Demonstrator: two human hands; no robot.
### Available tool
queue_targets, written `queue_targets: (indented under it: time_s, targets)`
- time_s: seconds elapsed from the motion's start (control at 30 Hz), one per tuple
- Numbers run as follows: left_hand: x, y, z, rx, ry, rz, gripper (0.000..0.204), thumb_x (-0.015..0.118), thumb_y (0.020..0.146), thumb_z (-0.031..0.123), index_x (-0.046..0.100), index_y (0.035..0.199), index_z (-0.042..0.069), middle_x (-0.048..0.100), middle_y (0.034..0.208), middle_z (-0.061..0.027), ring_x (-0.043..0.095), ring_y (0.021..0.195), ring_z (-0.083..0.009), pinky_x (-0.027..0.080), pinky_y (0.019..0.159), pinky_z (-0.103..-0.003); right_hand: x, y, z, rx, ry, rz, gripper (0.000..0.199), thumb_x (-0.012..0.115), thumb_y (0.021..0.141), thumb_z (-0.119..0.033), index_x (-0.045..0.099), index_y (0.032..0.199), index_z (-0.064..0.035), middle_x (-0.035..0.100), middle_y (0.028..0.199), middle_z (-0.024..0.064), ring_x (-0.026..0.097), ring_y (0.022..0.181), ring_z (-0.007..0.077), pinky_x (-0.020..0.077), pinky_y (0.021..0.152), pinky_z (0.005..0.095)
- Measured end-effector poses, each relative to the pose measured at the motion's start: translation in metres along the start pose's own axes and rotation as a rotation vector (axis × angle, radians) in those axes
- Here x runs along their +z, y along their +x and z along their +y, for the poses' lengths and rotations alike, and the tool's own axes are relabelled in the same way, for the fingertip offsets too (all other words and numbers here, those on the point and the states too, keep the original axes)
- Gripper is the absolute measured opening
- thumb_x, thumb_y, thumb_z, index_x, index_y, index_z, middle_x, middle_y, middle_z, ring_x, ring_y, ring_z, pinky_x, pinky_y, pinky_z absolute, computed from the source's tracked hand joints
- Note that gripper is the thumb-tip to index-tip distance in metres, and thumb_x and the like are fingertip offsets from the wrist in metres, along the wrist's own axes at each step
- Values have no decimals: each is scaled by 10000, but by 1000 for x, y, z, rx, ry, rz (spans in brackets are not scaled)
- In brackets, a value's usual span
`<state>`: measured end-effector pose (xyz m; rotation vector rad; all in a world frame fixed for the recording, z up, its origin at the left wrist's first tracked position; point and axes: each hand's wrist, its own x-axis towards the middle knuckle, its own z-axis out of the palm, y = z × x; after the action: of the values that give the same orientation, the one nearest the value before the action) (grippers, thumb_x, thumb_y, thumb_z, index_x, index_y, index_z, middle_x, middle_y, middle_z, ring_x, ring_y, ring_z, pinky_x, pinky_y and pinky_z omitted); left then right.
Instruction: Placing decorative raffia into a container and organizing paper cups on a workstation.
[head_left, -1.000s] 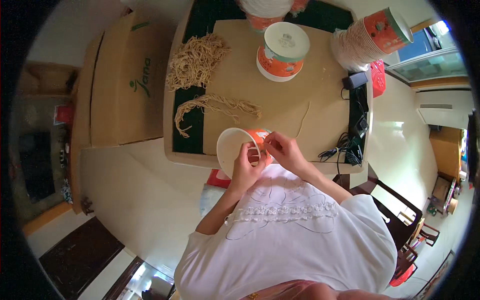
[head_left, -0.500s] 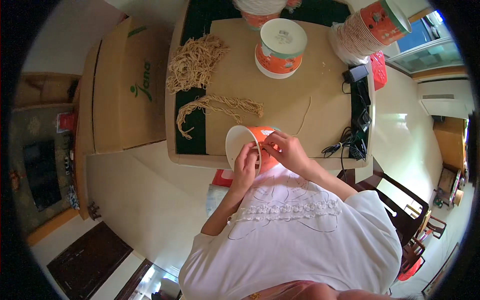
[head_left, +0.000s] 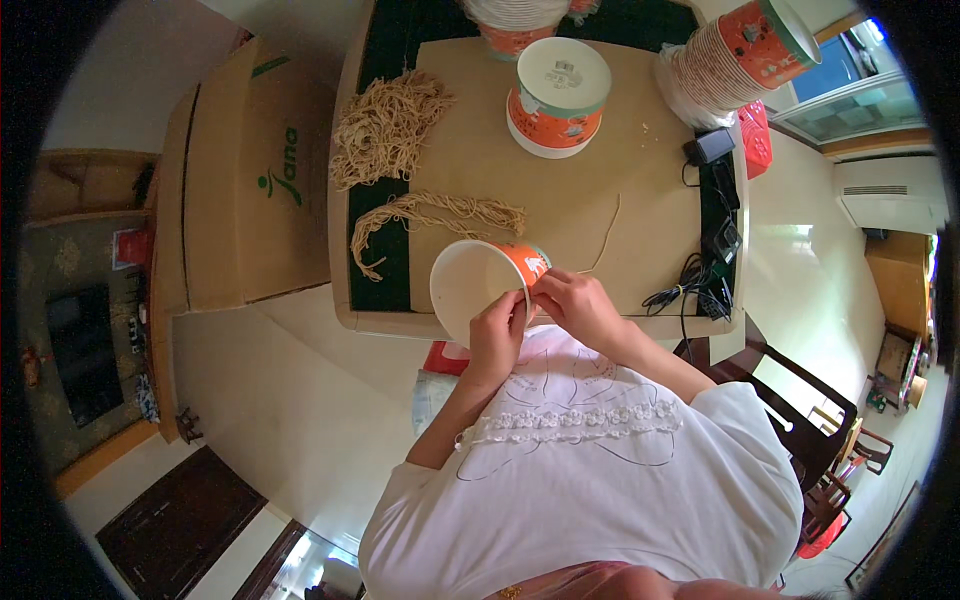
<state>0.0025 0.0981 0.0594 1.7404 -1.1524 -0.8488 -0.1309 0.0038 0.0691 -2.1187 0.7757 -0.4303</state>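
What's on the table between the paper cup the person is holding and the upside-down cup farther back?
In the head view, only bare brown tabletop lies between the held orange-and-white paper cup and the upturned orange-and-white cup; a single thin noodle strand lies just to the right.

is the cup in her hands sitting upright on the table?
No, the orange paper cup is tipped on its side, white inside facing the camera, held by the left hand and right hand.

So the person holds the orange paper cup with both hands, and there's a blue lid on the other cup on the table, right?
Not quite. The lid on the other cup is white, not blue, as the head view shows. The rest is right: the left hand and right hand both hold the orange paper cup.
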Motion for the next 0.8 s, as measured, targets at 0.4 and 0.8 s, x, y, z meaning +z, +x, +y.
queue_targets:
  time_s: [0.4, 0.8]
  targets:
    - [37, 23, -27, 26, -121, -56, 84, 590, 854, 70, 549, 854, -3, 656, 734, -153, 679, 690, -268, 531, 579, -347, -28, -15, 35, 290, 194, -93, 288, 625, 791, -42, 548, 1069, -52, 639, 843, 122, 641, 717, 241, 522, 633, 330]
    - [64, 33, -66, -148, -362, -180, 63, 508, 908, 53, 513, 853, 22, 654, 817, -88, 668, 690, -158, 534, 513, -260, -85, 62, -13, -546, -281, -95, 144, 627, 745, -25, 604, 884, -52, 613, 921, 85, 582, 879, 272, 467, 766, 400]
